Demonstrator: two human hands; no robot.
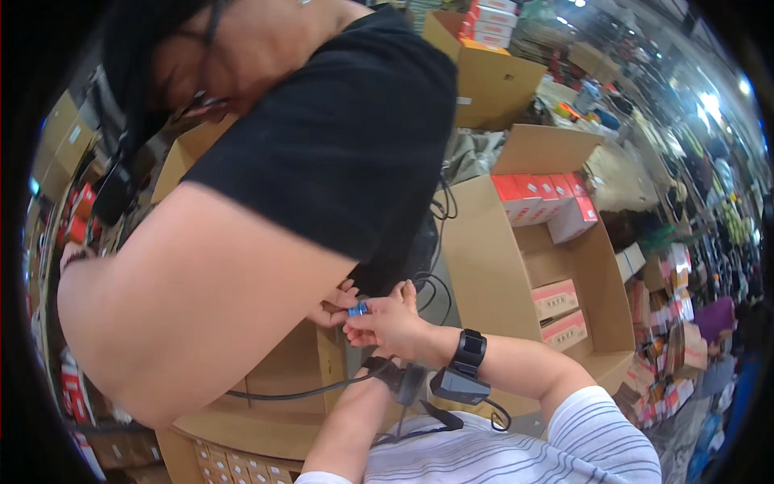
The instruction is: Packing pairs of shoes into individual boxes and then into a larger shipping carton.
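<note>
My right hand (393,324) reaches in from the right, its thumb and fingers closed on a small blue object (358,309) whose kind I cannot make out. Another person's fingers (330,308) touch the same object from the left. Under my right hand lies my left hand (385,353), mostly hidden; some fingertips show just beyond the right hand, and its grip is not visible. Both my wrists carry black straps with small devices, and a black cable (298,395) runs from near the left one.
The other person's bare arm (201,298) and black sleeve (339,137) fill the left and centre. On the right stands an open carton (484,258) with red-and-white boxes (544,198). Another carton (258,427) lies below left. Black cables (435,282) hang beyond my hands.
</note>
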